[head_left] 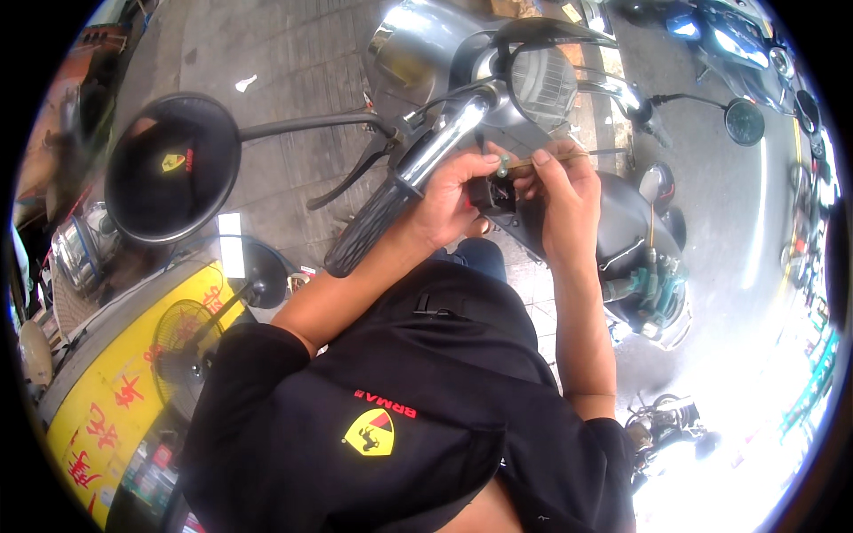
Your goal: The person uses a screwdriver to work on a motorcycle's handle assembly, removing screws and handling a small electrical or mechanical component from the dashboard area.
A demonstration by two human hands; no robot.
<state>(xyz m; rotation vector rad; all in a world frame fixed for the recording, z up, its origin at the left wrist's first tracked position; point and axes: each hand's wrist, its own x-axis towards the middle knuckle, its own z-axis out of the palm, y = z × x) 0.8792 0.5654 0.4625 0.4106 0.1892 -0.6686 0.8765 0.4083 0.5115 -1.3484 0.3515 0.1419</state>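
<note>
My left hand (pixel 447 197) is closed on a small black boxy part (pixel 494 194) beside the chrome handlebar (pixel 444 142) of a motorcycle. A small pale-green translucent piece (pixel 502 167) shows at its thumb tip. Between the thumb and fingers of my right hand (pixel 569 191) is a thin brownish rod (pixel 533 163), which points toward the green piece. Some of my right fingers curl behind the black part and are partly hidden. The headlight (pixel 544 84) lies just beyond both hands, and the black rubber grip (pixel 369 226) is left of them.
A round mirror (pixel 173 169) and a brake lever (pixel 351 175) stick out on the left. Teal power tools (pixel 649 286) lie to the right of my right forearm. A fan (pixel 187 342) and a yellow sign board (pixel 124 391) stand lower left. Parked scooters (pixel 729 44) line the upper right.
</note>
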